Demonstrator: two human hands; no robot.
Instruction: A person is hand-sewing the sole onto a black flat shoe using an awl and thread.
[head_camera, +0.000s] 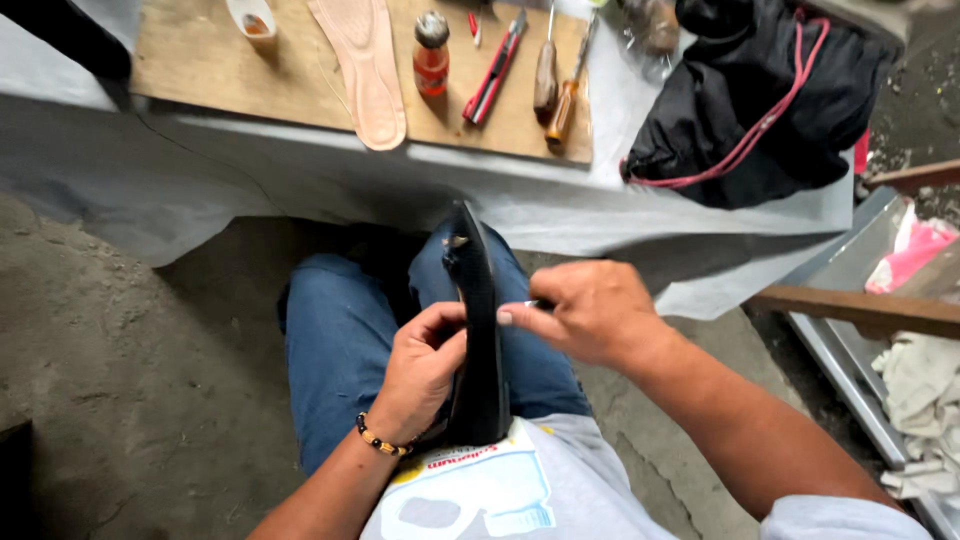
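— Two hands on one thing rn: the black shoe sole (480, 330), standing on edge btwn my knees, heel end down near my shirt, toe end up and away from me.

— Which hand has it?

— My left hand (425, 365), fingers curled round the sole's left face and thumb on its edge, closed firm on it. My right hand (590, 312) comes in from the right side, fingers pinched shut on a small thin tool (530, 304); can't tell what kind, only a pale tip shows, touching the sole's right edge abt mid-length.

— Long axis?

— Runs straight away from me, toward the counter (300, 85). So the edge lies just left of my right grip; left hand is nearer the heel end.

— Feel?

— Sole looks matte, rubbery, thin and flat w/ a narrowing toe. Jeans (335, 330) under it, floor is rough concrete.

— On the counter?

— Wooden board w/ a tan insole (368, 70), a small orange bottle (431, 55), a red utility knife (495, 68), two wood-handled tools (555, 85). Black drawstring bag (760, 95) w/ pink cord to the right, well apart from my hands.
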